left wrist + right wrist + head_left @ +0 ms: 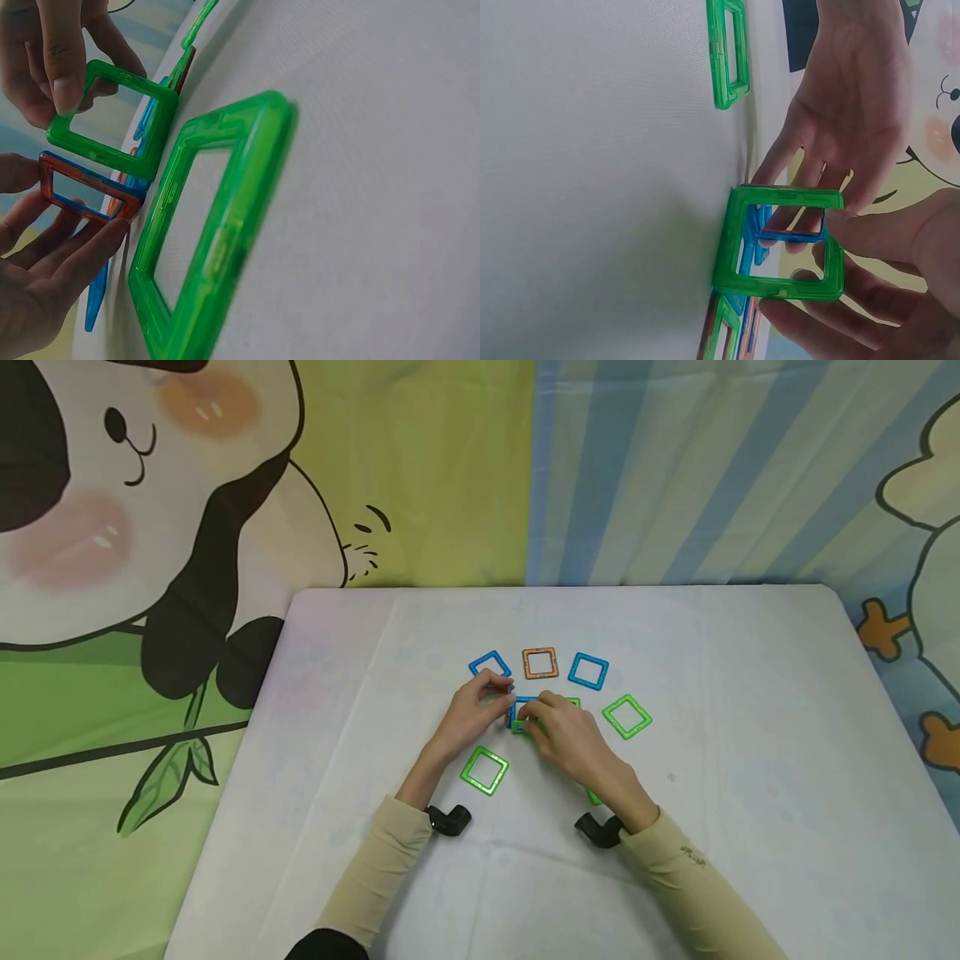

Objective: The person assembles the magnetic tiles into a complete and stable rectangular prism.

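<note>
Square frame-shaped magnetic tiles lie about the hands. My left hand (476, 714) holds an orange tile (94, 180) upright, thumb at its outer edge and fingers along its side. A blue edge shows along that tile. With thumb and fingers, my right hand (573, 739) pinches a green tile (787, 196) by its upper edge. This tile also stands upright, close beside the orange one. Between the hands a blue tile (527, 699) shows, partly covered by fingers. Another green tile (573, 702) peeks out behind the right hand.
Farther back on the white table (750, 735) lie a blue tile (480, 663), an orange tile (538, 652) and another blue tile (573, 667). A green tile (614, 727) is at right, another green tile (476, 786) nearer. One more green tile (594, 797) is partly under the right wrist.
</note>
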